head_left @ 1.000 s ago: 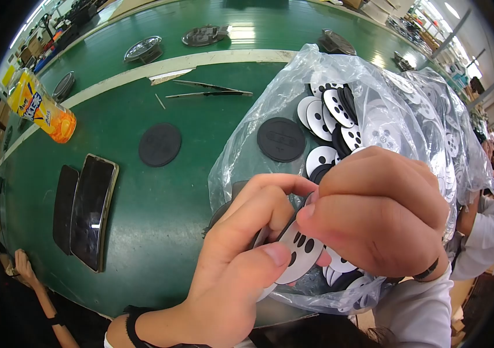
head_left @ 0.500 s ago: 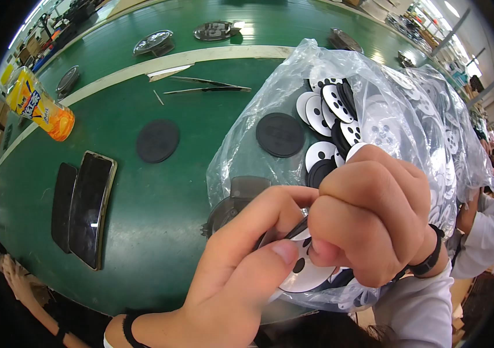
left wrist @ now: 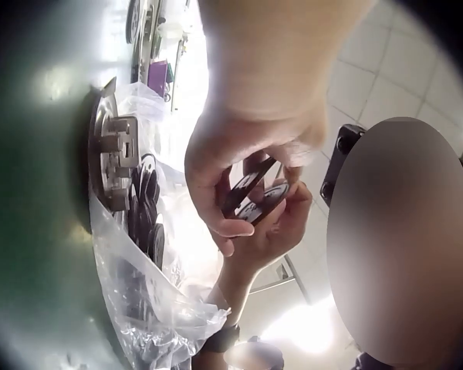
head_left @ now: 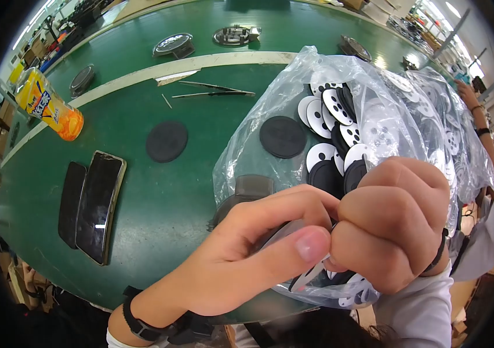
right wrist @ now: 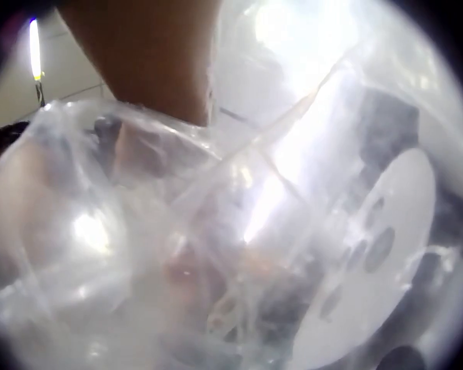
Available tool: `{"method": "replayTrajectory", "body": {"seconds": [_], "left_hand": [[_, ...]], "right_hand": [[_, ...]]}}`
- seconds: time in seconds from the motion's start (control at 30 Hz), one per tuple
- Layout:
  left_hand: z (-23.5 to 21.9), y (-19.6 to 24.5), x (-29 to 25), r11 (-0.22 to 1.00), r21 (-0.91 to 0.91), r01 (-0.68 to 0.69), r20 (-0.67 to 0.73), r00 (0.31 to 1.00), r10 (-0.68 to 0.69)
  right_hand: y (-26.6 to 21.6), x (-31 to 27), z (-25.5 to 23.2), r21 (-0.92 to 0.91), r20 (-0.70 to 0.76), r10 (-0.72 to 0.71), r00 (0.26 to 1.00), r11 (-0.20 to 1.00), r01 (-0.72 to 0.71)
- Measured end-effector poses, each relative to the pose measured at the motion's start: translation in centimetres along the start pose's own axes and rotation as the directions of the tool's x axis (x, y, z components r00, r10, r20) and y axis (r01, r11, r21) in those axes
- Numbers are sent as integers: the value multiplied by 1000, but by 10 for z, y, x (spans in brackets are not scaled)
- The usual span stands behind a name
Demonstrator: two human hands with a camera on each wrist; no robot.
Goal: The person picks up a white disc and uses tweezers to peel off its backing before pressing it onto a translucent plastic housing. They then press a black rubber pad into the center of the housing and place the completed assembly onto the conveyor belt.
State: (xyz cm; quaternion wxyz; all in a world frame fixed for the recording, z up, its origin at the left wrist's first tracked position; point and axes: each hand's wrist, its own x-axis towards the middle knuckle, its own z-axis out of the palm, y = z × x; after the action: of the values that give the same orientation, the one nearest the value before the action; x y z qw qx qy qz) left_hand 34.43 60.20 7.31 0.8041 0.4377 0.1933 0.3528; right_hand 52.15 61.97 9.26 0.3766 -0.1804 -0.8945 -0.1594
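In the head view, my left hand (head_left: 258, 249) grips a round black pad with a white, holed face (head_left: 307, 279), thumb on top. My right hand (head_left: 395, 226) pinches at its edge, knuckles up, and hides much of it. From the left wrist view, a dark disc (left wrist: 248, 189) and a second disc with a pale face (left wrist: 272, 202) stand a little apart between the hands. Just behind the left hand lies a smoky plastic part (head_left: 254, 185), partly covered. A clear bag (head_left: 238, 151) of such pads (head_left: 320, 155) lies beyond; its film fills most of the right wrist view.
One black disc (head_left: 282, 137) lies on the bag, another (head_left: 167, 141) on the green table (head_left: 148, 197). Tweezers (head_left: 215, 93), two phones (head_left: 100, 206) and a drink bottle (head_left: 50, 107) stand or lie around. Plastic parts (head_left: 174, 45) sit on the far green strip.
The pad has tilted, its white face now turned mostly away from the head camera. Both hands have shifted right. Parts on the far strip have moved right.
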Motion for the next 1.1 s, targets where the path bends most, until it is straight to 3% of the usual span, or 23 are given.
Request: {"method": "replayTrajectory", "body": {"seconds": [0.1,0.23,0.3,0.4,0.47,0.53,0.57,0.6,0.67,0.73,0.8,0.87,0.93,0.97,1.0,1.07,1.1], "left_hand": [[-5,0,2,989,100,-113,49,993,109],[-15,6,5,960,241,-140,82,989,123],[-18,13,4,846,484,-223,175,972,156],[-14,20,0,729,651,-214,147,977,155],[-12,21,-5,664,695,-275,143,958,248],[-8,29,-19,551,812,-189,65,969,237],[-1,36,-27,609,791,-60,-57,984,171],[-1,34,-35,605,795,-49,-69,983,170],[-6,28,-53,571,814,-105,-142,917,372],[-4,24,-73,588,805,-83,-202,893,402],[-2,14,-95,696,718,7,-354,865,356],[-5,5,-115,723,690,-13,-413,814,409],[-9,-3,-138,730,678,80,-542,726,423],[-14,-5,-146,715,691,101,-565,693,447],[-20,-6,-154,633,751,185,-566,673,476],[-37,-18,-165,324,881,346,-474,671,571],[-35,-22,-168,339,869,360,-494,657,569]], "right_hand": [[1,-1,-4,49,22,-23,999,999,22],[5,-2,-3,96,22,-59,998,994,56],[2,-2,-1,114,72,-95,993,990,87],[1,-2,7,92,-8,-146,989,985,147],[-3,1,3,88,-25,-159,987,983,161],[-8,2,-4,79,30,-181,983,981,178],[-11,3,-4,89,19,-182,983,980,180],[-13,3,-3,149,-7,-186,983,971,185],[-20,4,-3,221,-41,-193,980,955,198],[-26,4,-3,289,-53,-190,980,937,197],[-34,4,-3,348,-43,-196,980,916,199],[-44,4,-4,407,-28,-209,978,891,202],[-56,6,-8,539,4,-124,992,836,102],[-55,10,-11,601,41,-178,983,790,118],[-58,11,-14,619,40,-192,981,775,127],[-65,11,-17,602,132,-173,976,796,59],[-67,11,-19,615,207,-181,961,788,15]]}}
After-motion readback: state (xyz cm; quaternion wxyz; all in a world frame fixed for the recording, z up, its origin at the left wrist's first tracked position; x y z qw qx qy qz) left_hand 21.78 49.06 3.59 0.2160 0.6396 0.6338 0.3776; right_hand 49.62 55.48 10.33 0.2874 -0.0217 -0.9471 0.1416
